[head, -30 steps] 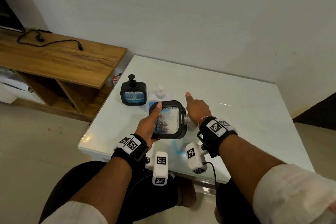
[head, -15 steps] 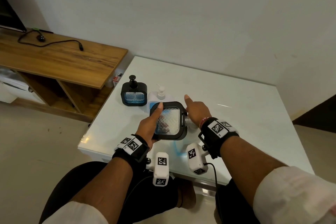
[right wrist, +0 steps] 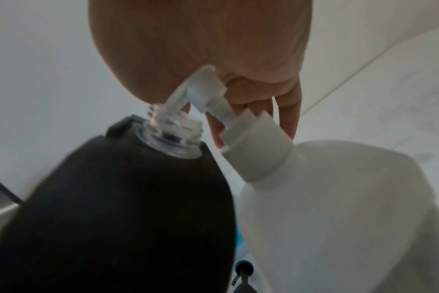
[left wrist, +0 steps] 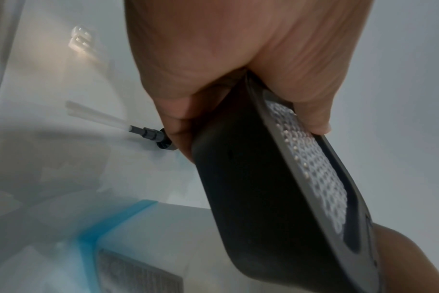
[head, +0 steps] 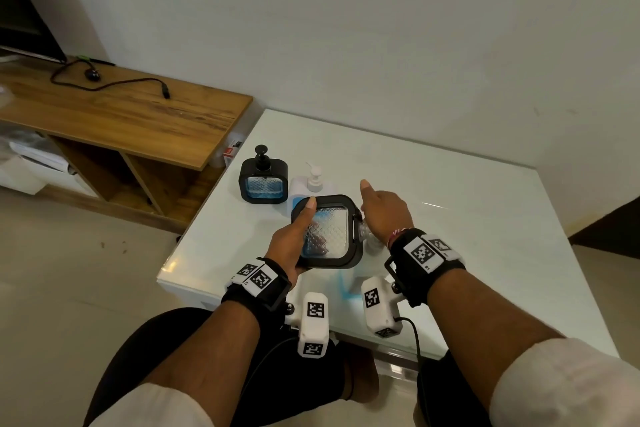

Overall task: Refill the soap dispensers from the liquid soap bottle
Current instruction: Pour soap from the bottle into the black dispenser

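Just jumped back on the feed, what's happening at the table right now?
A seated person is refilling a soap dispenser. Their left hand grips a black dispenser with its pump removed, tilted so its clear threaded neck faces right. The right hand presses the pump head of a white soap bottle, with the nozzle aimed into that neck. The removed black pump lies on the white table. A second black dispenser stands behind with its pump on.
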`<state>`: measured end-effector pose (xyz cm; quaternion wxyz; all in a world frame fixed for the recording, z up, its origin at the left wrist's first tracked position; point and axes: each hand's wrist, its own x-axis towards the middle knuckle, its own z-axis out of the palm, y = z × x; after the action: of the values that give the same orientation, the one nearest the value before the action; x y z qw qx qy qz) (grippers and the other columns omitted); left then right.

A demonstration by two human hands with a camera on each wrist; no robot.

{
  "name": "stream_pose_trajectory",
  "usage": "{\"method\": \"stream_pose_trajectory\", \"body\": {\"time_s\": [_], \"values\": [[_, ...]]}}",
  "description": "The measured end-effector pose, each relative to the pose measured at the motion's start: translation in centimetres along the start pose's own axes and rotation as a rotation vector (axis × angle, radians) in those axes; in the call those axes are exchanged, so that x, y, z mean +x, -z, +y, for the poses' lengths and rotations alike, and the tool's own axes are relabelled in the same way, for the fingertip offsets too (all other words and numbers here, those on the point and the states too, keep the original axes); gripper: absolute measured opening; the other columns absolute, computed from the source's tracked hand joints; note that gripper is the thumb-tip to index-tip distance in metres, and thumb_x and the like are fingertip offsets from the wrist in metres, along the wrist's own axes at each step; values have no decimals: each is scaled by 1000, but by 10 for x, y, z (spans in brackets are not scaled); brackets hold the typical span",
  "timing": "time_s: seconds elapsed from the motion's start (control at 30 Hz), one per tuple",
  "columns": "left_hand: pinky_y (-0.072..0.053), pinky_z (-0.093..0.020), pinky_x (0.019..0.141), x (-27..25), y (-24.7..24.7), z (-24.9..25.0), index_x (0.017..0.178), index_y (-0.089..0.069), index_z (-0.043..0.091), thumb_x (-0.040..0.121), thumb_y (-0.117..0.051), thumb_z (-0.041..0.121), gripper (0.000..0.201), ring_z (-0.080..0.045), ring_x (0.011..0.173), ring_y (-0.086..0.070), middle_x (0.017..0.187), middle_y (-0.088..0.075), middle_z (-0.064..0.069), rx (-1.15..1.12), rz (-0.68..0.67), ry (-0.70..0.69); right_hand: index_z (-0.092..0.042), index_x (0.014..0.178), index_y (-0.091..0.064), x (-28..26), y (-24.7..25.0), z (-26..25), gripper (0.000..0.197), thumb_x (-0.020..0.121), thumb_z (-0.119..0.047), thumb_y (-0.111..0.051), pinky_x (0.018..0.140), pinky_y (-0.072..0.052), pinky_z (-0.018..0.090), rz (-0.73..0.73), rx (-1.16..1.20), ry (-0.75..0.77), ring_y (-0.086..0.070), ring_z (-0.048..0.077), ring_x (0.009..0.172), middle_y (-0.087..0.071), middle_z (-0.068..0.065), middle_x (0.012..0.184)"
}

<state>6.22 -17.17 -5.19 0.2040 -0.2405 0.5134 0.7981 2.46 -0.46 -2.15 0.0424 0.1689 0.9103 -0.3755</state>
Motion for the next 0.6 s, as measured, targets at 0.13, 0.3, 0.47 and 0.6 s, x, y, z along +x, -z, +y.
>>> {"method": "stream_pose_trajectory", "body": {"time_s": [0.13,0.3,0.47,0.6], "values": [[-62,-41,82,0,0,2,121,-71,15,60,-77,64,79,-27,104,-74,112,-78,-6,-13,0,8,-1,87,-64,-5,8,-17,59,101,-49,-33,76,-46,37,113,139,169,-64,28,83,-69,13,83],[-62,-38,78,0,-1,3,121,-71,16,64,-76,64,74,-25,103,-74,111,-78,-6,-2,2,11,-12,91,-64,-10,9,-34,43,101,-45,-40,80,-54,42,106,582,190,-65,22,73,-70,15,78],[-61,-35,71,-1,-3,3,121,-70,16,60,-76,63,78,-24,101,-74,111,-78,-6,-13,-8,18,-13,92,-64,-17,-2,-30,47,102,-49,-35,78,-56,41,129,575,187,-66,24,73,-69,15,78],[-62,-37,77,-1,-4,0,123,-70,15,58,-76,64,82,-26,103,-74,112,-77,-7,5,-14,20,-15,95,-64,-18,-3,-26,48,102,-50,-33,80,-54,37,110,564,198,-66,23,76,-69,13,79]]}}
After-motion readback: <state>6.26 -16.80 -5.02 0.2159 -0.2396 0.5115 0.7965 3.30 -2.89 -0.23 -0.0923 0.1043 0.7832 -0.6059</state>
